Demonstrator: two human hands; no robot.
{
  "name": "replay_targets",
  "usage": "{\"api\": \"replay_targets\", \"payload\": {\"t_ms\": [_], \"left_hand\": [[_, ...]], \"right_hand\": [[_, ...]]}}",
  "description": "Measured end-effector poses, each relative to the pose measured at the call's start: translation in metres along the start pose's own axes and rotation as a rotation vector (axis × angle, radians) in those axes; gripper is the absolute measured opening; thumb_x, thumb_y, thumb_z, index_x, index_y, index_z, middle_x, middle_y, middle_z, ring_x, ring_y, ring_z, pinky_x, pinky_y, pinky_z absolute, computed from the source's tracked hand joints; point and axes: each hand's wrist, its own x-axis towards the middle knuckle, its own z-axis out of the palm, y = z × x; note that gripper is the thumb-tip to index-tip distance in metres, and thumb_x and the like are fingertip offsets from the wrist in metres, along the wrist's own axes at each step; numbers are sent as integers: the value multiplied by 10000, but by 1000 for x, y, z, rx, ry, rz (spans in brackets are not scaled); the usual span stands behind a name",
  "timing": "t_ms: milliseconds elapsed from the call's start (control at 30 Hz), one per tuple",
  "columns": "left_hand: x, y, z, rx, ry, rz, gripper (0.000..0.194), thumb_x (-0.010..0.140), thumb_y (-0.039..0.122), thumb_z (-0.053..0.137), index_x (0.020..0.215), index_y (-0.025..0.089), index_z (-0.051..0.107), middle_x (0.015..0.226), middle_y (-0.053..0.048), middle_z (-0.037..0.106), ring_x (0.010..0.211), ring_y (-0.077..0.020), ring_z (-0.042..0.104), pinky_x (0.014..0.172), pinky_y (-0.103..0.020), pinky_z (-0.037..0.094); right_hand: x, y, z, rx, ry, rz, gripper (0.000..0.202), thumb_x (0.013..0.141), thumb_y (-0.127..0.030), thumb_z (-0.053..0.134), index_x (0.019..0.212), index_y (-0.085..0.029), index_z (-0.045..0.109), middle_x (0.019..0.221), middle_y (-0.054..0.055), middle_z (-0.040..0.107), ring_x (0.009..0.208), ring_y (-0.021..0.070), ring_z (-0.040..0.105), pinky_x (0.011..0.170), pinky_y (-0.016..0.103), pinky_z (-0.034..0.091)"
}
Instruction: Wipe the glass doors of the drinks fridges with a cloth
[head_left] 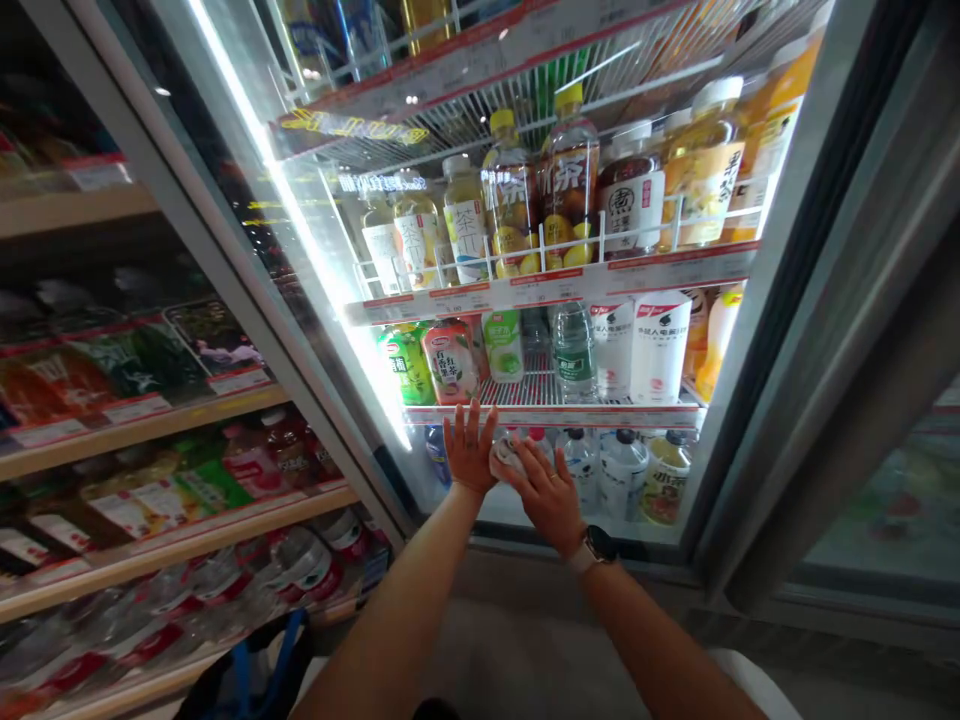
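My left hand (469,455) lies flat against the glass door (480,520) of a lit drinks fridge, fingers spread and pointing up. Beside it, my right hand (546,488) presses a crumpled whitish cloth (506,457) to the same glass, its fingertips over the cloth. Part of the cloth is hidden under those fingers. A dark watch (600,543) is on my right wrist. Behind the glass, just above my hands, stand a red tea bottle (451,362), a green-labelled bottle (502,345) and a clear water bottle (574,350).
Above, a fridge shelf holds tea bottles (510,200) behind a wire rail. Lower right are more bottles (624,470). Open wooden shelves (172,540) with packed drinks run along the left. A thick door frame (817,330) borders the right, and a dark bag with blue straps (255,660) is at lower left.
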Motion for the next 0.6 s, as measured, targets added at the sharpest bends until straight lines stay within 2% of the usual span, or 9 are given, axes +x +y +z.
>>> {"api": "replay_targets", "payload": {"t_ms": [100, 167, 233, 333, 400, 500, 600], "left_hand": [[1, 0, -1, -8, -14, 0, 565, 965, 345, 358, 1514, 235, 276, 1571, -97, 297, 1481, -242, 184, 1210, -482, 147], [2, 1, -2, -26, -21, 0, 568, 966, 344, 347, 1516, 225, 270, 1589, -87, 248, 1486, -247, 161, 1212, -476, 139], [3, 2, -3, -29, -24, -4, 575, 962, 336, 356, 1518, 225, 262, 1596, -76, 229, 1489, -247, 146, 1213, -470, 136], [2, 3, -3, -21, -28, -11, 590, 951, 326, 373, 1520, 232, 252, 1584, -79, 271, 1485, -249, 166, 1208, -479, 146], [3, 3, -3, -38, -25, -15, 596, 942, 318, 393, 1517, 233, 261, 1574, -86, 294, 1480, -250, 185, 1208, -479, 141], [5, 4, -4, -75, -10, -15, 594, 941, 307, 408, 1514, 229, 270, 1583, -81, 268, 1484, -241, 170, 1215, -456, 119], [9, 5, -6, -73, -5, -6, 586, 953, 302, 379, 1520, 228, 250, 1607, -49, 192, 1491, -232, 131, 1218, -437, 109]], "right_hand": [[8, 11, -12, -40, -5, -27, 488, 910, -65, 488, 1305, -340, 570, 1392, 38, 572, 1343, 133, 466, 1224, 405, 83], [19, 23, -25, -86, 36, 21, 491, 907, -83, 509, 1327, -334, 553, 1415, 47, 549, 1366, 147, 439, 1226, 412, 75], [30, 38, -41, -126, 122, 104, 518, 903, -80, 507, 1366, -313, 519, 1468, 62, 490, 1400, 172, 391, 1225, 421, 111], [46, 65, -65, -155, 287, 227, 581, 901, -64, 469, 1439, -281, 432, 1560, 83, 342, 1440, 233, 315, 1208, 473, 197], [53, 81, -77, -157, 388, 292, 587, 901, -105, 506, 1457, -261, 406, 1577, 99, 300, 1445, 280, 299, 1191, 518, 237], [57, 92, -82, -131, 461, 331, 609, 890, -198, 589, 1466, -229, 394, 1561, 129, 328, 1428, 320, 329, 1168, 543, 288], [53, 83, -71, -109, 436, 318, 591, 915, -190, 532, 1481, -230, 365, 1540, 131, 369, 1417, 321, 350, 1154, 561, 311]]}}
